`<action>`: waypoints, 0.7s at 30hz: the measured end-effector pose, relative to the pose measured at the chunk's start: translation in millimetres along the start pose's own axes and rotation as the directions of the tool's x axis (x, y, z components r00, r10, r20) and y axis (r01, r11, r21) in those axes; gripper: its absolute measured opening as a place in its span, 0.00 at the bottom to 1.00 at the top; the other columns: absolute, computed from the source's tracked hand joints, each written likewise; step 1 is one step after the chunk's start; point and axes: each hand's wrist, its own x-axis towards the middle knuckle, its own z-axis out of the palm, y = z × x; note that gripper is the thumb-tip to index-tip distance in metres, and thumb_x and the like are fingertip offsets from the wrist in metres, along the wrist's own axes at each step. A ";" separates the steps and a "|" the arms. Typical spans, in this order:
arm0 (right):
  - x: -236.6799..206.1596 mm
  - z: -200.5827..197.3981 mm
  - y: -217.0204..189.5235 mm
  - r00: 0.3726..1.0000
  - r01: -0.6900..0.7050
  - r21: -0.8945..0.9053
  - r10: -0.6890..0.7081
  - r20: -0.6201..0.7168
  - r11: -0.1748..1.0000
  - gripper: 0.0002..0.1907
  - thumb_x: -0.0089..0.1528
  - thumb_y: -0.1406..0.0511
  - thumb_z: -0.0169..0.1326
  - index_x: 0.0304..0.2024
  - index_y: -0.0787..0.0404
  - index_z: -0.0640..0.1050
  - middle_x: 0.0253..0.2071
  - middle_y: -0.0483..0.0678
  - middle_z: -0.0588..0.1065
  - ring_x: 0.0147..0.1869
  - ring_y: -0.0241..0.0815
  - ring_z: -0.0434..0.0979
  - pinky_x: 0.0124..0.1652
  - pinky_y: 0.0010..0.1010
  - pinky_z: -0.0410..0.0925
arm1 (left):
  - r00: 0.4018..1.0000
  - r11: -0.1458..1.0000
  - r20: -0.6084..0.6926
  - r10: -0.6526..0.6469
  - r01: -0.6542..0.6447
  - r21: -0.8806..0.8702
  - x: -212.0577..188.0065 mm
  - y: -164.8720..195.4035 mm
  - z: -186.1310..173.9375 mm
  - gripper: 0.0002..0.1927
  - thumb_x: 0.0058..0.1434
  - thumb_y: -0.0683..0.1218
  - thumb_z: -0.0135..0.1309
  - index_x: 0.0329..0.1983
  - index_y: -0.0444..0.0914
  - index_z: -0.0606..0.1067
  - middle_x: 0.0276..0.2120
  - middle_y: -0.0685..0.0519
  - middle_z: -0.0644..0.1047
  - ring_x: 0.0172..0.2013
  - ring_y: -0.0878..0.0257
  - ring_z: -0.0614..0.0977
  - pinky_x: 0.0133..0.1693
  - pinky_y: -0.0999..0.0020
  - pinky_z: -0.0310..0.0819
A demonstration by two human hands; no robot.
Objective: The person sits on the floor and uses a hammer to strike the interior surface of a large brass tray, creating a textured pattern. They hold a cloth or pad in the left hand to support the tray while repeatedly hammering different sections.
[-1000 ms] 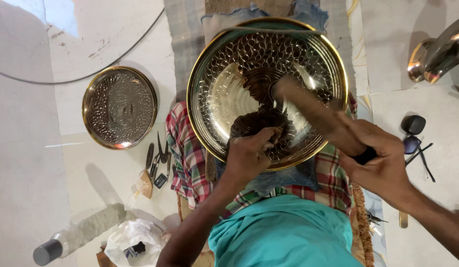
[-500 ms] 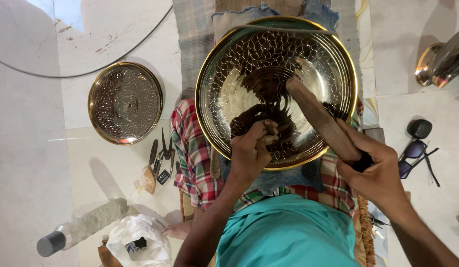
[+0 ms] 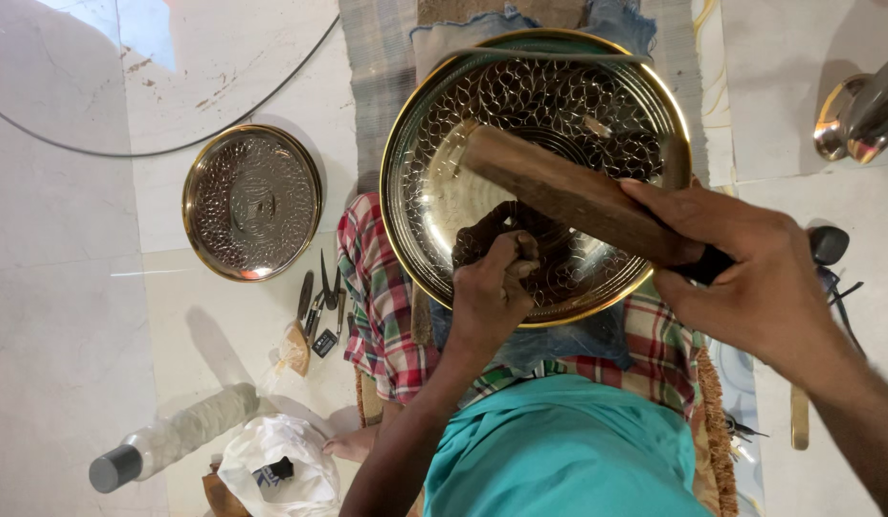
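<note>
A large engraved brass plate (image 3: 420,182) rests on my lap over a checked cloth (image 3: 377,316). My left hand (image 3: 487,302) presses down near the plate's middle, fingers closed around a small metal punch (image 3: 526,245) that stands on the surface. My right hand (image 3: 755,278) grips the dark handle of a wooden mallet (image 3: 559,191), which lies across the plate above my left hand. The mallet head points to the upper left and is not touching the punch.
A smaller patterned brass plate (image 3: 252,203) lies on the floor to the left. Small hand tools (image 3: 319,302) lie beside the cloth. A capped bottle (image 3: 166,442) and a white plastic bag (image 3: 276,464) are at lower left. A metal vessel (image 3: 860,120) is at the right edge.
The mallet has risen toward the camera and its head has moved left across the plate. My left hand stays on the punch at the plate's middle.
</note>
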 end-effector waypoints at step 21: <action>-35.8 25.7 31.0 0.981 0.009 0.131 0.017 -0.195 0.991 0.43 0.52 0.71 0.56 0.73 0.51 0.72 0.46 0.48 0.79 0.37 0.36 0.77 0.35 0.25 0.69 | 0.931 0.991 0.354 0.088 -0.118 0.065 16.9 -29.6 -9.1 0.30 0.47 0.32 0.57 0.56 0.40 0.75 0.38 0.48 0.85 0.39 0.59 0.88 0.36 0.68 0.84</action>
